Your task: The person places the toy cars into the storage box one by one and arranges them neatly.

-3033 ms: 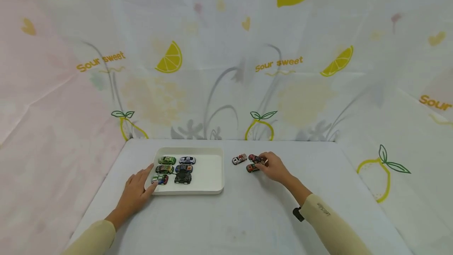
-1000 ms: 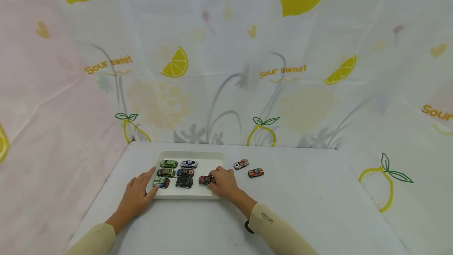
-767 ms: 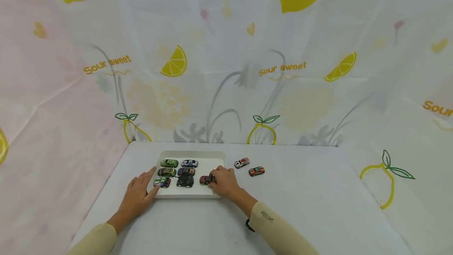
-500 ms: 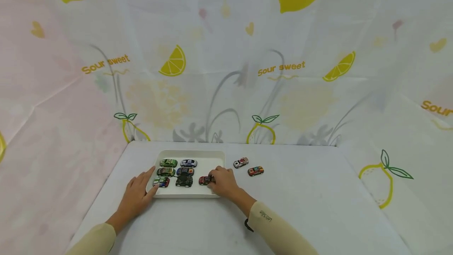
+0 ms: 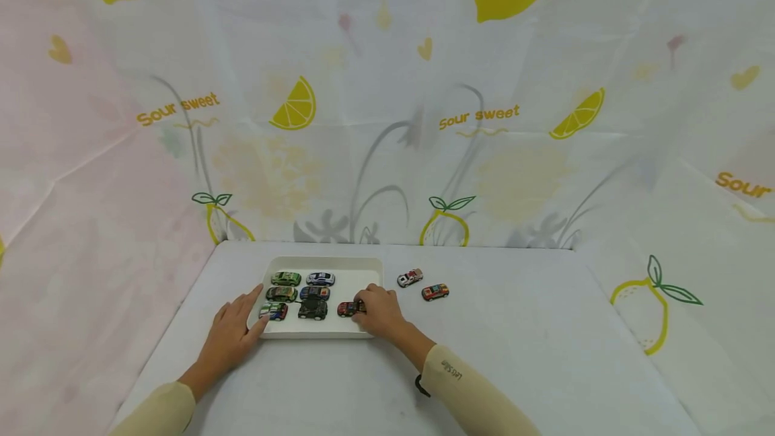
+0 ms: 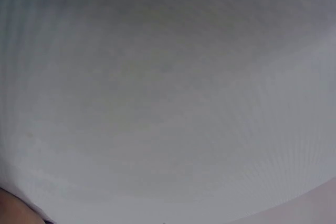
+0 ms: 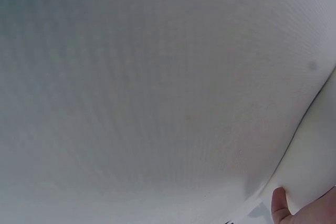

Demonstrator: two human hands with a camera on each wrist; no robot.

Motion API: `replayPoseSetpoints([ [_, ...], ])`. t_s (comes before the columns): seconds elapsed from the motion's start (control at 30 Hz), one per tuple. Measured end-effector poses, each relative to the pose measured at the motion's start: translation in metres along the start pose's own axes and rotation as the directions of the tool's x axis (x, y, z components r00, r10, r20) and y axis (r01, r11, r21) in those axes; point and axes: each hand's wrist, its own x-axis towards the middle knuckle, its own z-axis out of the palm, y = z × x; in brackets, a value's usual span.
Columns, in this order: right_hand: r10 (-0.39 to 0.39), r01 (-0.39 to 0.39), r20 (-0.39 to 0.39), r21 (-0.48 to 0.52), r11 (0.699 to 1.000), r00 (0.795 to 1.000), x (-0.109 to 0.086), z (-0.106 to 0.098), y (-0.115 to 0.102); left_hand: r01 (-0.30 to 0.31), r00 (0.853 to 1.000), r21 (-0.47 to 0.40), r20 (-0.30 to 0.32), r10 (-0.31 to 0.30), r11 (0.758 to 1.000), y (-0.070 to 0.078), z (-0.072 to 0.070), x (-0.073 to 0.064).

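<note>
My right hand (image 5: 380,313) is over the front right part of a white tray (image 5: 315,336), its fingers pinching a red-and-black toy car (image 5: 345,309), partly hidden by them. My left hand (image 5: 230,327) rests at the tray's left edge, fingers extended, thumb beside a white-green toy car (image 5: 274,311). Other cars stand in two columns: a green one (image 5: 286,278), a white-blue one (image 5: 320,278), a green-orange one (image 5: 281,294), a blue one (image 5: 315,293) and a black one (image 5: 313,309). In the right wrist view only a bit of the hand, including a thumb (image 7: 280,203), shows.
Right of the tray, a white-and-red toy car (image 5: 410,278) and a red-orange toy car (image 5: 435,292) stand on the white table (image 5: 514,342). A lemon-print cloth (image 5: 387,153) rises behind the table. Pale surfaces fill most of both wrist views.
Since three seconds ago, my right hand has carried the red-and-black car leftward from beside the two loose cars into the tray. Over the last second both hands have stayed nearly still.
</note>
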Motion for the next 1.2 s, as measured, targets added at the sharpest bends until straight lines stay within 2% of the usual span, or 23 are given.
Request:
replayPoseSetpoints([
  [0.4, 0.006, -0.006, -0.022, 0.003, 1.0, 1.0, -0.004, -0.008, 0.005, -0.001, 1.0, -0.011, 0.014, 0.001, 1.0, 0.003, 0.006, 0.006],
  [0.53, -0.058, 0.058, -0.068, 0.003, 0.998, 0.996, -0.006, -0.01, 0.008, -0.004, 1.0, -0.014, 0.006, 0.004, 1.0, 0.002, 0.004, 0.006],
  [0.63, -0.124, 0.128, -0.121, 0.031, 0.991, 0.985, -0.009, -0.013, 0.016, -0.002, 1.0, -0.016, -0.007, 0.002, 1.0, 0.001, 0.001, 0.003],
  [0.77, -0.121, 0.142, -0.164, 0.122, 0.982, 0.979, -0.014, -0.025, 0.039, -0.017, 1.0, -0.023, -0.018, 0.017, 1.0, 0.001, -0.001, 0.001],
  [0.87, -0.064, 0.09, -0.18, 0.142, 0.986, 0.982, -0.019, -0.038, 0.062, -0.034, 0.999, -0.022, -0.023, 0.034, 0.999, -0.001, -0.001, 0.001],
  [1.1, 0.044, -0.027, -0.239, 0.071, 0.997, 0.97, -0.032, -0.057, 0.128, -0.028, 0.999, -0.021, -0.03, 0.027, 0.999, -0.003, -0.001, 0.0],
  [1.2, 0.087, -0.076, -0.228, 0.055, 0.996, 0.97, -0.038, -0.065, 0.151, -0.023, 0.999, -0.026, -0.027, 0.023, 0.999, -0.003, 0.001, 0.0],
])
